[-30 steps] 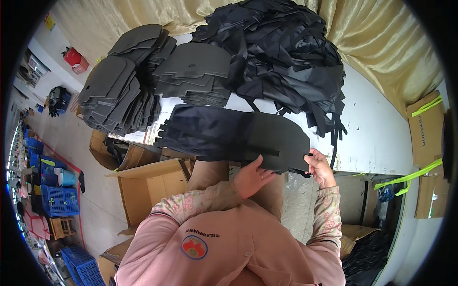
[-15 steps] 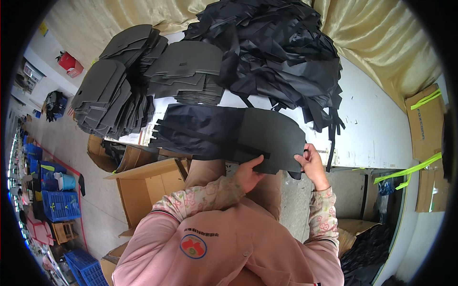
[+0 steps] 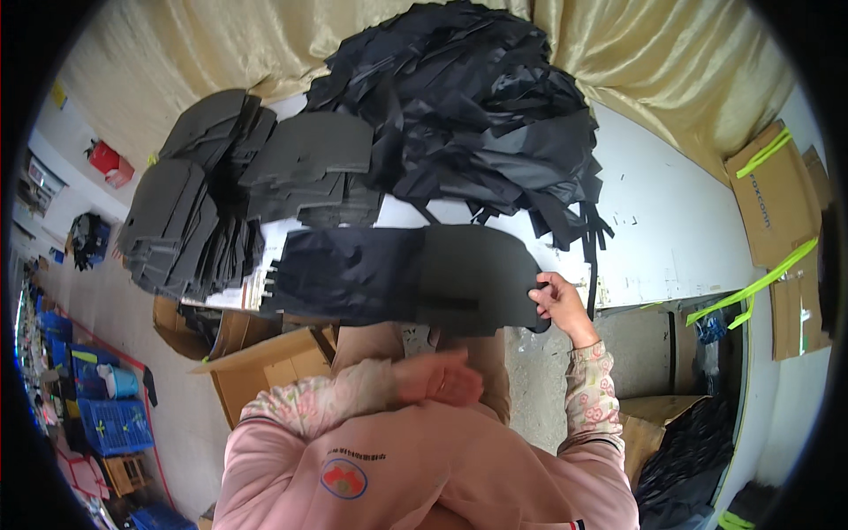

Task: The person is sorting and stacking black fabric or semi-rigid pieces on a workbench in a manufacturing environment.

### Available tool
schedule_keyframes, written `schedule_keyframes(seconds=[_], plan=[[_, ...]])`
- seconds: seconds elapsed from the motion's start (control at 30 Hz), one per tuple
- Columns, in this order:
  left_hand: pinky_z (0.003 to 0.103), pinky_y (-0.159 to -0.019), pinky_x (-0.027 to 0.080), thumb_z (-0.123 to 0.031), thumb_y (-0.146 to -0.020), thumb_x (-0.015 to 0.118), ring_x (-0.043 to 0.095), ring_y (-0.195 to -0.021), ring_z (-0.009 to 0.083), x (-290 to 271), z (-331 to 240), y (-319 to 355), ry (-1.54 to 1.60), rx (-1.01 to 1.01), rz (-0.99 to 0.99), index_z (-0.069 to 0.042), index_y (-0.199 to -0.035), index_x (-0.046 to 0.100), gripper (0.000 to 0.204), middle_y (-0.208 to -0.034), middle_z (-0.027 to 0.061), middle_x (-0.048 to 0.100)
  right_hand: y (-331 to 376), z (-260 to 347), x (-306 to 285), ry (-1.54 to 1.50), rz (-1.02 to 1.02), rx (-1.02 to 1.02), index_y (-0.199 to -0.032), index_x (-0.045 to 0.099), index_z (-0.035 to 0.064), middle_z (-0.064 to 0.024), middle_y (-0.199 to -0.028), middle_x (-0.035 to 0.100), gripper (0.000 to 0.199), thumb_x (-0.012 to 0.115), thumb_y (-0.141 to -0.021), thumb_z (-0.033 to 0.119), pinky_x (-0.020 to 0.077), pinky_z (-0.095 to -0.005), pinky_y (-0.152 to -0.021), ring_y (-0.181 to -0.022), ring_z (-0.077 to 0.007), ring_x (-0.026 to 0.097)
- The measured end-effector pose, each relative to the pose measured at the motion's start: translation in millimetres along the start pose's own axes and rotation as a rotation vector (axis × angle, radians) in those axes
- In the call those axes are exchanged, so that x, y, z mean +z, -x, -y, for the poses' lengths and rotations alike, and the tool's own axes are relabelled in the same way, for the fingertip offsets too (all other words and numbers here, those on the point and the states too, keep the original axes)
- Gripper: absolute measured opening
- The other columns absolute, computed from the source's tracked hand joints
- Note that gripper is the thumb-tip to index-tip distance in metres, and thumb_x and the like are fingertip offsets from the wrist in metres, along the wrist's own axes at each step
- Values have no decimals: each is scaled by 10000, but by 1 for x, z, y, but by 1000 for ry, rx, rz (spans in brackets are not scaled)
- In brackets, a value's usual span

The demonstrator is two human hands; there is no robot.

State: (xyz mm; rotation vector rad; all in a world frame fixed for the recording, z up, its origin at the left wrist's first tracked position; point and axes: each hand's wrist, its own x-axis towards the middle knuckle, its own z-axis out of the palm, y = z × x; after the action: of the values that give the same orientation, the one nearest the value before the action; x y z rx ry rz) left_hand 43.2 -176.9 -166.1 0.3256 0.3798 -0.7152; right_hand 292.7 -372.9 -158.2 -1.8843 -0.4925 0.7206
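A dark grey foam panel (image 3: 477, 276) with a dark fabric piece (image 3: 344, 269) laid over its left half lies at the near edge of the white table (image 3: 671, 221). My right hand (image 3: 555, 299) grips the panel's right edge. My left hand (image 3: 446, 380) is off the panel, blurred, close to my chest, with the fingers loosely curled and nothing seen in it.
A heap of black fabric pieces (image 3: 477, 115) covers the table's far middle. Stacks of grey foam panels (image 3: 185, 221) stand at the left. Open cardboard boxes (image 3: 265, 371) sit below the table; flat cartons with green straps (image 3: 777, 203) lean at the right. Blue crates (image 3: 106, 424) stand on the floor.
My left hand has come off the panel's lower edge and drawn back toward my chest. My right hand has stayed on the right edge.
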Motion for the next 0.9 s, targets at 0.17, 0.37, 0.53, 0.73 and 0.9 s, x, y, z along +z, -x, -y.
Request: schedule_keyframes(seconds=[0.17, 0.37, 0.53, 0.73, 0.9], plan=[[422, -1019, 401, -174, -902, 626, 504, -1233, 314, 46, -22, 15, -1397, 609, -142, -62, -1185, 602, 305, -1273, 155, 568, -54, -9, -33, 888, -462, -456, -1118, 644, 97, -197, -1290, 535, 371, 737, -772, 195, 434, -393, -964, -1168, -351, 521], [412, -994, 412, -96, -832, 677, 493, -1212, 343, 24, -64, 8, -1806, 1057, -465, -86, -1155, 625, 327, -1298, 165, 535, -112, 10, -47, 790, -443, -482, -1042, 658, 35, -173, -1091, 627, 271, 671, -797, 149, 454, -427, -898, -1040, -373, 564], [387, -951, 438, -97, -830, 661, 548, -1102, 352, 49, -112, 22, -1778, 1317, -557, -40, -1120, 609, 300, -1169, 168, 589, -83, 164, -53, 383, -327, -771, -946, 665, -5, -146, -904, 660, 150, 656, -806, 46, 498, -336, -761, -848, -302, 643], [370, -1002, 401, -165, -780, 756, 487, -1177, 310, 84, -166, 17, -1670, 1415, -628, -29, -1333, 399, 672, -1317, 173, 436, -47, 301, -32, 203, 110, -797, -1030, 661, 3, -6, -927, 674, 173, 608, -866, 11, 472, -217, -772, -833, -51, 584], [385, -1081, 322, -216, -718, 809, 366, -1289, 364, 101, -183, 23, -1663, 1453, -599, -21, -1392, 278, 881, -1431, 220, 278, -29, 362, -3, -69, 212, -847, -1068, 651, -2, -18, -939, 663, 191, 589, -891, 31, 480, -208, -784, -846, -58, 593]])
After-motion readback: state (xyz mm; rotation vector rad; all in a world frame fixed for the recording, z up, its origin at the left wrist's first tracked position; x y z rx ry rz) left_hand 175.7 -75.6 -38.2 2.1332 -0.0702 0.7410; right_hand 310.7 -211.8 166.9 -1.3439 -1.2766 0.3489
